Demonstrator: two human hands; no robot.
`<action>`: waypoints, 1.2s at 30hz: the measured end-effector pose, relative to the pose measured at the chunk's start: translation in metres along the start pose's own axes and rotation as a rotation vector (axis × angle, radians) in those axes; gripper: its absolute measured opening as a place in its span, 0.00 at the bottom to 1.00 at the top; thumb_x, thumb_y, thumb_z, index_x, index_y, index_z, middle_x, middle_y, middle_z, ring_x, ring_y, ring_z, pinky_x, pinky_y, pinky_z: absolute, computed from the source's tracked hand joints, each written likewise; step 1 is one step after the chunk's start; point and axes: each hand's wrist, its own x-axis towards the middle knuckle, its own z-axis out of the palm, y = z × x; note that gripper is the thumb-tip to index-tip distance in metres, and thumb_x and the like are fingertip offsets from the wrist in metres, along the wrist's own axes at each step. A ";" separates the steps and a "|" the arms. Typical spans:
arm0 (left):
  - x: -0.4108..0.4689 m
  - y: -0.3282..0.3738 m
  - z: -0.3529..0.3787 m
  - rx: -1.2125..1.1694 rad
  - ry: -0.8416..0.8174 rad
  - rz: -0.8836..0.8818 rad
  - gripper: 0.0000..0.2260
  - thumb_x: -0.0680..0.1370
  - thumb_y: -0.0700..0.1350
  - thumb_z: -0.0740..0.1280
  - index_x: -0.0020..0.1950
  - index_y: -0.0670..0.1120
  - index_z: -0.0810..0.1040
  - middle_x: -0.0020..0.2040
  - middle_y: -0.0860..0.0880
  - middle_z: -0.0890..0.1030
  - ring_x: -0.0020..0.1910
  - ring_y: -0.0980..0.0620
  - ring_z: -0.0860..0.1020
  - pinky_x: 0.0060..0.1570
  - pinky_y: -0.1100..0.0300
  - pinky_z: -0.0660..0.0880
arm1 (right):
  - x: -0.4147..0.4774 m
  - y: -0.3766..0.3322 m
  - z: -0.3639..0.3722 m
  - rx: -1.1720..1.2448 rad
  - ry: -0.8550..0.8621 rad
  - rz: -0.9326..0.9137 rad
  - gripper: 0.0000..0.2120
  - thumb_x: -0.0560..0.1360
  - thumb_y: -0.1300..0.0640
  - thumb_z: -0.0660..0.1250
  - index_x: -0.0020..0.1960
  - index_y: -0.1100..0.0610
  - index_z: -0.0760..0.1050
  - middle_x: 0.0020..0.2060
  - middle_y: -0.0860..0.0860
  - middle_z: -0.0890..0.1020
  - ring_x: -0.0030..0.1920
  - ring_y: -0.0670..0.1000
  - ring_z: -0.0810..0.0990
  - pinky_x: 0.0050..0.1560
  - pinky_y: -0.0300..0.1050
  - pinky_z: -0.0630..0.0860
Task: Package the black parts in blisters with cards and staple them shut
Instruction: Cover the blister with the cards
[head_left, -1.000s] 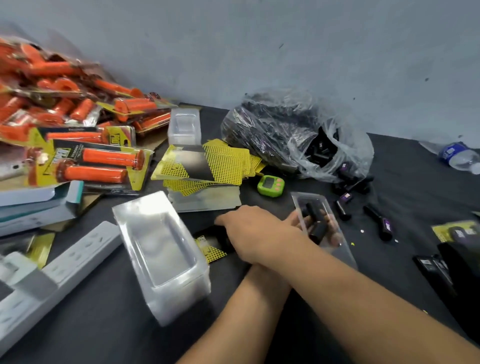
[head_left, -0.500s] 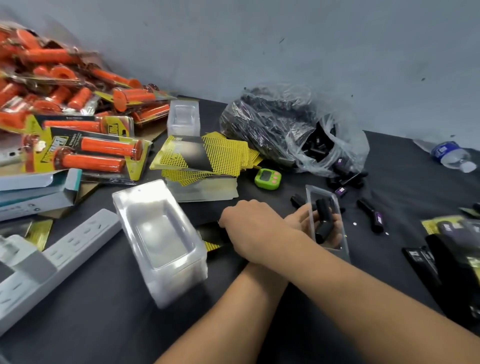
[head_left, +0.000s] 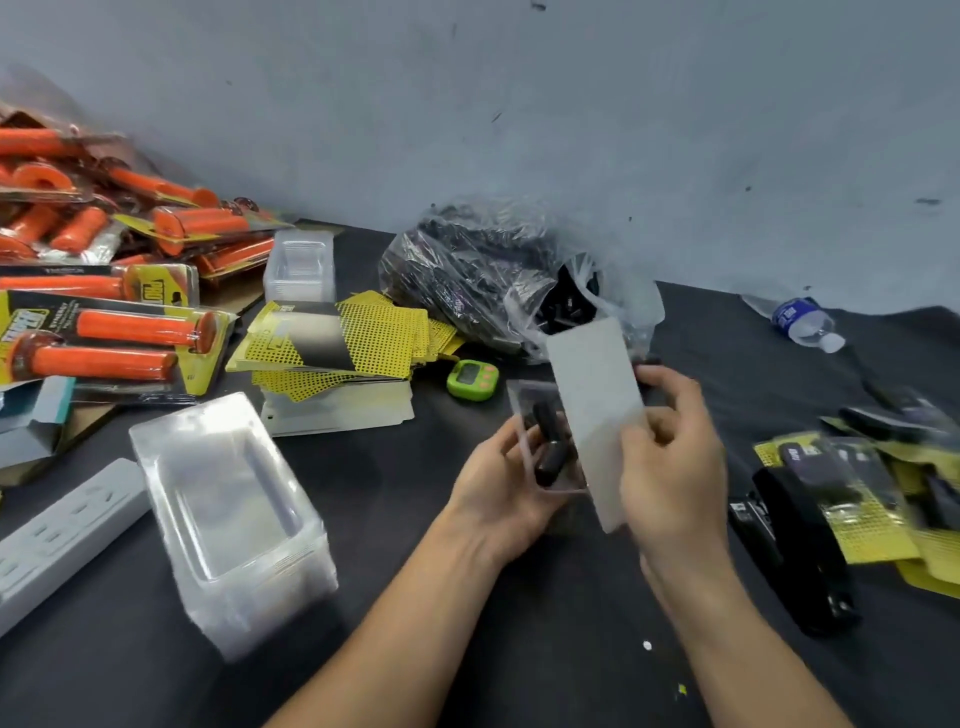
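We are at the card step: our left hand (head_left: 498, 483) grips the blister (head_left: 521, 397) holding the black parts (head_left: 548, 441) above the desk (head_left: 395, 493), our right hand (head_left: 675, 457) pinches the card (head_left: 592, 405), seemingly back-side up, which should next slide in squarely.

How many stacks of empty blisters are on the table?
2: a near stack beside the power strip, a far stack behind the yellow cards. More could be hidden.

bare l hand (head_left: 498, 491) + r hand (head_left: 672, 470)

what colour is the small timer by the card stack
The timer is bright green with orange buttons, clearest in the head view.
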 end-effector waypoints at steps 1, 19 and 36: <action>0.004 0.000 -0.001 -0.075 -0.030 -0.023 0.14 0.85 0.48 0.60 0.63 0.41 0.77 0.59 0.41 0.77 0.60 0.43 0.75 0.72 0.48 0.68 | 0.003 0.009 -0.011 -0.043 -0.026 0.127 0.17 0.69 0.48 0.63 0.56 0.34 0.72 0.43 0.44 0.83 0.41 0.44 0.81 0.37 0.46 0.74; 0.007 0.016 -0.015 -0.284 -0.070 0.068 0.19 0.85 0.51 0.61 0.57 0.36 0.83 0.57 0.42 0.80 0.56 0.46 0.79 0.74 0.52 0.66 | -0.009 0.029 -0.056 0.943 -0.790 0.826 0.33 0.71 0.35 0.73 0.63 0.60 0.82 0.51 0.64 0.81 0.39 0.58 0.77 0.30 0.43 0.71; 0.004 0.019 -0.010 -0.343 -0.080 0.123 0.17 0.85 0.50 0.62 0.64 0.39 0.79 0.60 0.43 0.80 0.58 0.46 0.79 0.73 0.49 0.67 | -0.028 0.026 -0.043 -0.375 -0.434 0.026 0.35 0.61 0.25 0.64 0.65 0.36 0.79 0.58 0.28 0.77 0.59 0.36 0.77 0.58 0.39 0.73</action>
